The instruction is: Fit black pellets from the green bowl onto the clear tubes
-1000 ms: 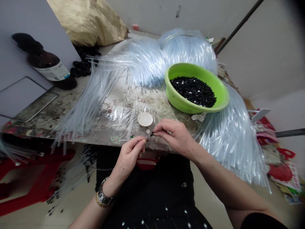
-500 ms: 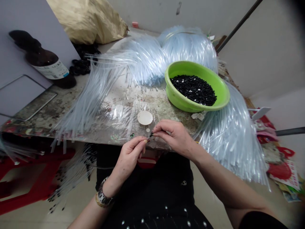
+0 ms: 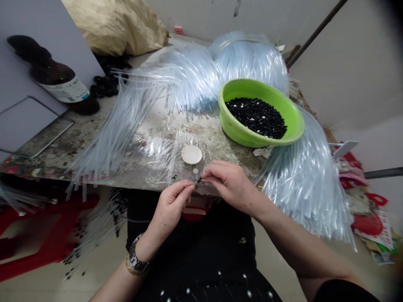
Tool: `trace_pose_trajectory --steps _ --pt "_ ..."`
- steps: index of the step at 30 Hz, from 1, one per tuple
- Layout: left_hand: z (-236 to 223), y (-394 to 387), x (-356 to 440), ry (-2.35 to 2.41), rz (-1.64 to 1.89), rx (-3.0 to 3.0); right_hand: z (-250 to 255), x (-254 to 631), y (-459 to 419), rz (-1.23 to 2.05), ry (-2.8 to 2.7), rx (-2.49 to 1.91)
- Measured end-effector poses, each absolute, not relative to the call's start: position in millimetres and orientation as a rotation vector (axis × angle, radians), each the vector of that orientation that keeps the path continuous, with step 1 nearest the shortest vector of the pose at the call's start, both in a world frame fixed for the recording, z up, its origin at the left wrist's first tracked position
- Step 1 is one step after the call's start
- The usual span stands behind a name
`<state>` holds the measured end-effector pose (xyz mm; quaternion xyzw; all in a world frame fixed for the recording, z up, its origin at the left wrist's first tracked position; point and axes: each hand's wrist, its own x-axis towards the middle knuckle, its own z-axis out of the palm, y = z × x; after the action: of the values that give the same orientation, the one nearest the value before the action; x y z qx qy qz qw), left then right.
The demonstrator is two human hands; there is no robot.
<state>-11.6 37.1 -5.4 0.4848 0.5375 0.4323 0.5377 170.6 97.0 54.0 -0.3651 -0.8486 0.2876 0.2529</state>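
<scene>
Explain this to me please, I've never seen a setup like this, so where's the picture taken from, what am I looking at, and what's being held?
There's no machine here: these are a person's two bare hands, seen from a camera worn on the head, looking forward and down. The right hand pinches a small black piece. The left hand meets it fingertip to fingertip, apparently pinching a thin, pale piece too small to identify.

On the stained, pale tabletop just beyond sits a small, round white dish. Farther right is a round, bright-green bowl holding many small black pieces. Bundles of thin, clear tubes spread around, and a dark-brown bottle with a white label is at the left.
</scene>
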Motion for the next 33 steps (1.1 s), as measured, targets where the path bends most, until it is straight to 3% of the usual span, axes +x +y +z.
trace_pose_trajectory --steps 24,33 --pt "-0.2 35.9 -8.8 1.323 0.989 1.274 29.4 167.4 69.7 0.701 -2.156 -1.077" --pt "2.0 35.8 -8.5 1.257 0.887 1.134 30.2 176.1 79.4 1.086 -1.959 -1.147"
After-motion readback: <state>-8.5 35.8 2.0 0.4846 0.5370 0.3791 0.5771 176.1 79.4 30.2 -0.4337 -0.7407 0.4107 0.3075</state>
